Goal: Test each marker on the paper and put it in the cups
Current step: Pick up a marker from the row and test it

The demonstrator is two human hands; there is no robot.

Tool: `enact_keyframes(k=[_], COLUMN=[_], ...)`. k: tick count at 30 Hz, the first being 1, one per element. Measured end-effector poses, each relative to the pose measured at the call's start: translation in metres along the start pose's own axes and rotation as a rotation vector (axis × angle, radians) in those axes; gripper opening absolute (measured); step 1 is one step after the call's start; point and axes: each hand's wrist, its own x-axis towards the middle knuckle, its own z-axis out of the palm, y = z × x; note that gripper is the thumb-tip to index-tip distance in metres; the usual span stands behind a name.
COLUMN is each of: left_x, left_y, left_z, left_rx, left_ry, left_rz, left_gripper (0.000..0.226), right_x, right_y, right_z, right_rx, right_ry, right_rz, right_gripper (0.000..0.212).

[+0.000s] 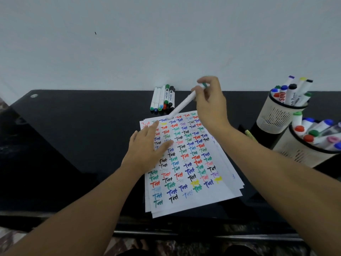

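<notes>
A stack of white paper [217,185] covered with coloured "Test" marks lies on the black table. My left hand [147,146] rests flat on its upper left part, fingers straight. My right hand [210,102] holds a white marker [184,104] with a green end just above the paper's top edge, its lower end pointing down-left at the sheet. Several loose markers [162,98] lie side by side behind the paper near the wall. Two beige mesh cups hold many markers at the right: a far cup [276,115] and a near cup [302,154].
The black glossy table [73,145] runs along a pale wall [129,43]. A yellow pen [250,134] lies between the paper and the cups. The table's front edge shows at the bottom, with patterned floor below.
</notes>
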Motion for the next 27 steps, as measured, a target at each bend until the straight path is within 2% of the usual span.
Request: enact_keyframes(k=[2,5,8,10,12,15,17,18,20,24,25,27], left_x=[-0.001,-0.004,-0.006,-0.006,-0.007,-0.006,-0.005,-0.005,-0.006,-0.006,-0.006,-0.006], left_y=[0.002,0.004,0.001,-0.003,-0.004,-0.005,-0.006,-0.007,-0.009,-0.011,-0.011,-0.012], left_z=[-0.001,-0.002,-0.001,0.001,0.002,0.004,0.005,0.006,0.007,0.008,0.008,0.009], left_rx=[-0.032,-0.058,-0.038,-0.016,0.002,0.046,0.066,0.068,0.061,0.029,0.038,0.056], left_ry=[0.041,0.117,0.168,0.183,0.193,0.204,0.221,0.238,0.272,0.313,0.321,0.331], left_rz=[-0.004,0.036,0.129,0.164,0.179,0.187,0.201,0.224,0.262,0.262,0.28,0.313], left_gripper=[0.083,0.068,0.044,0.036,0.035,0.034,0.032,0.029,0.026,0.031,0.032,0.032], right_x=[-0.014,-0.033,-0.045,-0.046,-0.043,-0.042,-0.042,-0.042,-0.043,-0.039,-0.039,-0.04], right_y=[0.003,0.007,0.012,0.018,0.026,0.033,0.03,0.026,0.021,0.012,0.013,0.017], right_z=[0.0,0.0,-0.001,-0.002,-0.006,-0.012,-0.01,-0.007,0.002,0.001,0.0,-0.003], right_rx=[0.187,0.329,0.331,0.243,-0.054,-0.526,-0.717,-0.8,-0.885,-0.879,-0.881,-0.91], right_ry=[-0.01,-0.072,-0.149,-0.203,-0.264,-0.308,-0.441,-0.538,-0.697,-0.808,-0.833,-0.874], right_rz=[0.191,0.343,0.422,0.44,0.339,-0.069,-0.347,-0.424,-0.458,-0.373,-0.35,-0.346], right_gripper=[0.007,0.006,0.008,0.009,0.014,0.032,0.034,0.032,0.025,0.009,0.01,0.027])
